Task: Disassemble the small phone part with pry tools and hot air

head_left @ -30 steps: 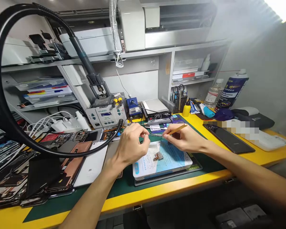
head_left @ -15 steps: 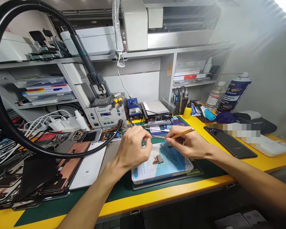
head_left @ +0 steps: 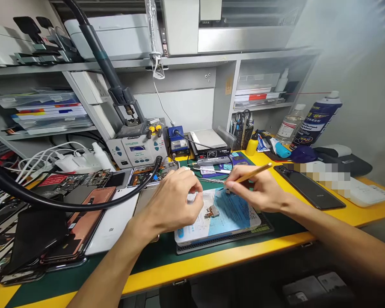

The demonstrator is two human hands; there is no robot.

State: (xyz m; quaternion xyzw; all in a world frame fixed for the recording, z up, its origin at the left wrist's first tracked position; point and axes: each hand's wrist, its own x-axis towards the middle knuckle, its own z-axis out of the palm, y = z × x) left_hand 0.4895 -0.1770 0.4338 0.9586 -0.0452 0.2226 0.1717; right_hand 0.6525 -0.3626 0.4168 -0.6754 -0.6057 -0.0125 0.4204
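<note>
My right hand (head_left: pixel 258 190) holds a thin yellow tool (head_left: pixel 255 172) like a pen, its tip pointing down-left over a blue and white packet (head_left: pixel 226 216) on the green mat (head_left: pixel 167 250). My left hand (head_left: pixel 171 201) hovers at the packet's left end with fingers curled and pinched; whether it grips something small is hidden. A small brown and grey part (head_left: pixel 212 211) lies on the packet between my hands.
Several phones and back covers (head_left: pixel 83 222) pile up at the left under a thick black hose (head_left: pixel 51 201). A soldering station (head_left: pixel 137 149) and boxes stand behind. A black phone (head_left: pixel 309 192), spray can (head_left: pixel 316 119) and bottle (head_left: pixel 287 126) sit right.
The view has tilted down a little. My left hand has slid slightly toward me over the packet's left end, and my right hand has tipped the yellow tool more steeply.
</note>
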